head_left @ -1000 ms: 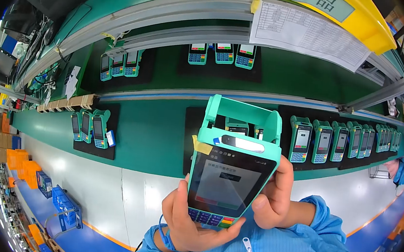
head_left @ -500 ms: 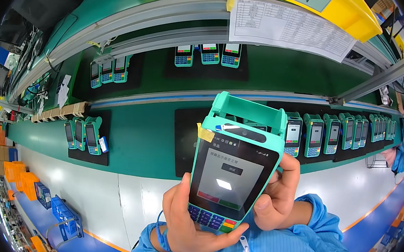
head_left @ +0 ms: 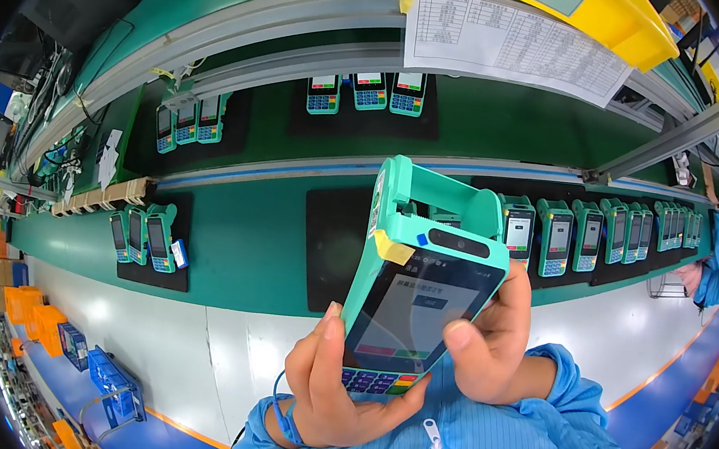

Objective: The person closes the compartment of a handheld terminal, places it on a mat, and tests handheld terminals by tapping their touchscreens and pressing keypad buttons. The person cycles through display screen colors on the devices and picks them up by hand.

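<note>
A teal card payment terminal (head_left: 411,316) with a lit screen, a dark blue keypad and a yellow tape tab at its upper left corner is held up in front of my chest, tilted. Its printer compartment at the top stands open. My left hand (head_left: 335,387) grips its lower left side and base, fingers along the edge and thumb below the keypad. My right hand (head_left: 491,341) closes on its right edge, with fingers partly hidden behind it and the thumb over the lower right of the screen. A blue band circles my left wrist.
Similar terminals (head_left: 556,237) line the bench's right side on black mats; three more (head_left: 140,238) stand at left. Others (head_left: 371,90) sit on the back shelf, beneath a metal rail with a printed sheet (head_left: 515,45). A black mat (head_left: 326,256) lies behind the held terminal.
The terminal has turned and tipped, so its left side now shows and its screen slants more. My right thumb has moved up and over the screen's edge. My left hand keeps its grip.
</note>
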